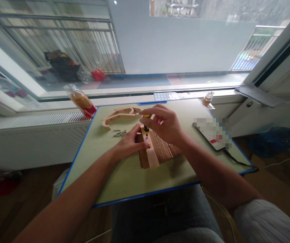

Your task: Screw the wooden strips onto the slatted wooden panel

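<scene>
A wooden slatted assembly (163,151) with a pale curved rail (152,156) across it lies in the middle of the small table (124,179). My left hand (129,144) presses on the rail's left side, fingers closed against the wood. My right hand (163,124) pinches a small screwdriver (146,127) with a yellow top, held upright with its tip on the rail. A few loose screws (120,133) lie just left of the assembly. Another curved wooden piece (119,115) rests farther back.
A phone-like device (212,133) with a black cable lies at the table's right. A plastic bottle (80,100) leans on the window ledge at left, a small glass bottle (208,98) at right. The big window runs behind; my lap is under the table's near edge.
</scene>
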A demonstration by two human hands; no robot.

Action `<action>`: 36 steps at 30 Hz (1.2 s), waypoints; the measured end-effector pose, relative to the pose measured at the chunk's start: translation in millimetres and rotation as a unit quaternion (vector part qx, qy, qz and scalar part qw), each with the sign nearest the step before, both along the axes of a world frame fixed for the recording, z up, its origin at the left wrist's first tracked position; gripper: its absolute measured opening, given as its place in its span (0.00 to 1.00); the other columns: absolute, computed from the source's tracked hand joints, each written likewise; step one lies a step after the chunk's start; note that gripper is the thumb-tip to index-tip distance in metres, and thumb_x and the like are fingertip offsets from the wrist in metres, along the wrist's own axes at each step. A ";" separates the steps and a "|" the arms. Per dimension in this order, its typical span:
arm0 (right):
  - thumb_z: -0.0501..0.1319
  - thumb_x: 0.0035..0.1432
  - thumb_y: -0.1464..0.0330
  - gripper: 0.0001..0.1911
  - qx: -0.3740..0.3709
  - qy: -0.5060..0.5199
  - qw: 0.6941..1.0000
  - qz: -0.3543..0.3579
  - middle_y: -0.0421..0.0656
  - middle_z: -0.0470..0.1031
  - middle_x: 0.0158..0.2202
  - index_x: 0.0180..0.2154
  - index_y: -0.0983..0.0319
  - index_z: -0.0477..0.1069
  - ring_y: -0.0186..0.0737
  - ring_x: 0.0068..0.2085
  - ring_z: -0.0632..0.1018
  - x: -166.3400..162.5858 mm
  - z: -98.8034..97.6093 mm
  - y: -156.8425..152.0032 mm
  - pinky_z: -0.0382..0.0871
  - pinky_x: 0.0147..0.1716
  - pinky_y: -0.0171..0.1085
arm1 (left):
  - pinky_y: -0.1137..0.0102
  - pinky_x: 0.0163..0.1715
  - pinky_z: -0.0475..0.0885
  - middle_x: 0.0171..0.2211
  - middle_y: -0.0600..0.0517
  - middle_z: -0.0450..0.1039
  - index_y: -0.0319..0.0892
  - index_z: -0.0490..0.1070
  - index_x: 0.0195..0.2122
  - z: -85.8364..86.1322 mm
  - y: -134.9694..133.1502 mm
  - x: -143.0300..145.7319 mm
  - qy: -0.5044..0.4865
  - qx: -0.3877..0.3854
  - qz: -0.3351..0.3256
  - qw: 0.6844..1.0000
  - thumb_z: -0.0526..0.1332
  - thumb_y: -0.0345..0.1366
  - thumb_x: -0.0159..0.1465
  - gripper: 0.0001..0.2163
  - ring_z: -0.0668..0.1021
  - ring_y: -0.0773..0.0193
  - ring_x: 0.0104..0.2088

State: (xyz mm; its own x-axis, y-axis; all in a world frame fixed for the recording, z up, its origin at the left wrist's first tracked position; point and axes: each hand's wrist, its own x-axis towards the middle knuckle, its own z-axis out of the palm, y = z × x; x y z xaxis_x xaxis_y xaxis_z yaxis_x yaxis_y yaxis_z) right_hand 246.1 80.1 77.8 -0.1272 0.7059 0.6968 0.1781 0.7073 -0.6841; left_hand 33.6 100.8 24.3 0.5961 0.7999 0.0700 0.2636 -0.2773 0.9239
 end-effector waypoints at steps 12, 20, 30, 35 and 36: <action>0.67 0.66 0.67 0.12 -0.054 0.014 0.998 0.014 0.44 0.85 0.49 0.50 0.60 0.82 0.26 0.25 0.72 -2.4 1.8 -1.2 0.69 0.24 0.34 | 0.61 0.52 0.77 0.55 0.48 0.77 0.45 0.68 0.62 -2.4 0.0 1.0 -0.023 -0.004 -0.011 1.000 0.76 0.50 0.62 0.32 0.79 0.50 0.54; 0.76 0.59 0.62 0.16 -0.052 0.040 0.997 -0.030 0.35 0.77 0.36 0.39 0.57 0.70 0.25 0.23 0.68 -3.1 -5.1 3.8 0.61 0.20 0.32 | 0.60 0.50 0.77 0.53 0.48 0.77 0.45 0.68 0.62 -3.6 0.8 0.7 -0.024 -0.016 -0.009 1.000 0.76 0.49 0.63 0.31 0.80 0.48 0.55; 0.65 0.71 0.66 0.14 -0.041 -0.006 0.998 0.042 0.45 0.87 0.50 0.53 0.59 0.84 0.32 0.33 0.80 4.4 2.4 -1.8 0.77 0.34 0.37 | 0.62 0.47 0.76 0.50 0.49 0.77 0.45 0.68 0.60 -0.4 -0.3 0.9 -0.022 -0.005 -0.016 1.000 0.76 0.50 0.63 0.29 0.80 0.51 0.51; 0.62 0.71 0.67 0.16 -0.057 -0.006 0.996 0.067 0.46 0.87 0.51 0.56 0.62 0.82 0.30 0.28 0.78 2.5 4.8 -2.6 0.76 0.28 0.37 | 0.63 0.45 0.76 0.48 0.50 0.77 0.45 0.69 0.60 -2.0 0.1 0.7 -0.013 0.003 -0.007 1.000 0.76 0.50 0.63 0.30 0.80 0.52 0.48; 0.64 0.70 0.67 0.15 -0.055 -0.009 0.997 0.052 0.45 0.87 0.49 0.55 0.61 0.82 0.29 0.26 0.77 1.6 4.3 -1.9 0.74 0.27 0.36 | 0.63 0.44 0.76 0.48 0.50 0.77 0.45 0.68 0.60 -2.8 0.5 0.6 -0.012 0.001 -0.008 1.000 0.75 0.50 0.63 0.30 0.80 0.52 0.48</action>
